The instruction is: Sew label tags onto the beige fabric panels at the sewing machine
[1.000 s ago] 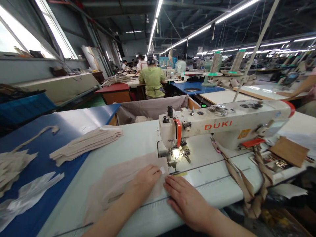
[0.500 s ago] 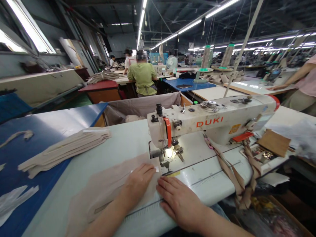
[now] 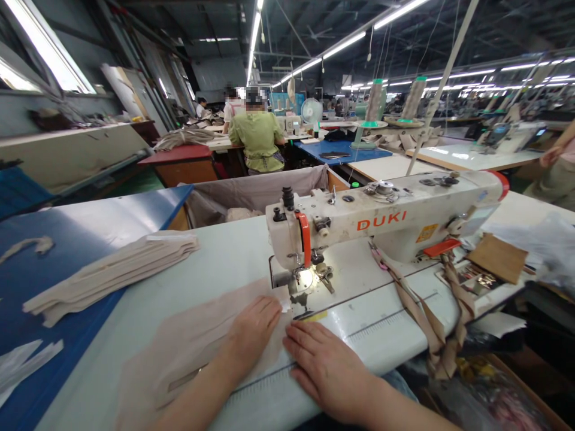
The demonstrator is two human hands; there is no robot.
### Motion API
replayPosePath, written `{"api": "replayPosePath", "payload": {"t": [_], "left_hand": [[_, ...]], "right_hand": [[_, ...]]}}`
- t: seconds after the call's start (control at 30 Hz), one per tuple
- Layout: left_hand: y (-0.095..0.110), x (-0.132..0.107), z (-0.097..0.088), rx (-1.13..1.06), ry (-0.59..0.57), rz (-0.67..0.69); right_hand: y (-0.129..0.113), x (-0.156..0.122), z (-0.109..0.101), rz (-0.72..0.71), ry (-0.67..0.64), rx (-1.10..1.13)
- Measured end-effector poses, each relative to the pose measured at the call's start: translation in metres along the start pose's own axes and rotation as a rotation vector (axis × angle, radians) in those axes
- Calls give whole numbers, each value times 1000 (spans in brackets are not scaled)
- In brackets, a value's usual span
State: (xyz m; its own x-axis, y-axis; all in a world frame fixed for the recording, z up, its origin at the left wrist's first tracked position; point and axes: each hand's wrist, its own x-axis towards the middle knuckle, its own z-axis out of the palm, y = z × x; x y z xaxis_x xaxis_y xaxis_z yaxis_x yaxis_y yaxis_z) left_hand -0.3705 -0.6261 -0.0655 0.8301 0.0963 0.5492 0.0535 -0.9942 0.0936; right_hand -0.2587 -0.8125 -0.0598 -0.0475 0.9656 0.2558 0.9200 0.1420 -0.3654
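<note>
A thin beige fabric piece [image 3: 202, 317] lies spread on the pale sewing table, left of the sewing machine's needle area. My left hand [image 3: 256, 326] rests flat on it, fingers stretched toward the machine. A small white label-like patch [image 3: 284, 306] shows beside those fingertips. At the fabric's right edge lies my right hand [image 3: 321, 362], palm down with fingers extended, its fingertips touching the edge. Neither hand grips anything. Just beyond them stands the white sewing machine [image 3: 381, 215], its lamp lighting the needle plate [image 3: 306, 279]. The fabric is apart from the needle.
A stack of beige fabric strips [image 3: 117, 269] sits at the left, partly on a blue table [image 3: 90, 221]. Pink-handled scissors [image 3: 380, 256] and hanging beige strips [image 3: 415, 305] are at the right. Behind the machine is a cloth-lined bin [image 3: 215, 194]. A person in green [image 3: 258, 134] sits farther off.
Both hands and the fabric stay almost in place. The view has shifted slightly. At the far right, a person has moved toward the picture's edge, drawing an arm back from a table.
</note>
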Motion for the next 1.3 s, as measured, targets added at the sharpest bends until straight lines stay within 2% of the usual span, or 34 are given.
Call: {"api": "replayPosePath", "payload": {"t": [0.17, 0.3, 0.53, 0.83, 1.17, 1.3], "left_hand": [[-1, 0, -1, -25, -32, -70], [-2, -4, -1, 9, -10, 12], [-4, -10, -3, 60, -42, 110], [6, -8, -6, 140, -1, 185], [7, -11, -3, 220, -37, 159], [9, -11, -3, 198, -18, 166]], "right_hand": [[0, 0, 0, -3, -2, 7], [0, 0, 0, -1, 0, 25], [0, 1, -2, -5, 1, 1], [-1, 1, -1, -8, 12, 2], [0, 1, -2, -6, 7, 19], [-1, 1, -2, -4, 2, 17]]}}
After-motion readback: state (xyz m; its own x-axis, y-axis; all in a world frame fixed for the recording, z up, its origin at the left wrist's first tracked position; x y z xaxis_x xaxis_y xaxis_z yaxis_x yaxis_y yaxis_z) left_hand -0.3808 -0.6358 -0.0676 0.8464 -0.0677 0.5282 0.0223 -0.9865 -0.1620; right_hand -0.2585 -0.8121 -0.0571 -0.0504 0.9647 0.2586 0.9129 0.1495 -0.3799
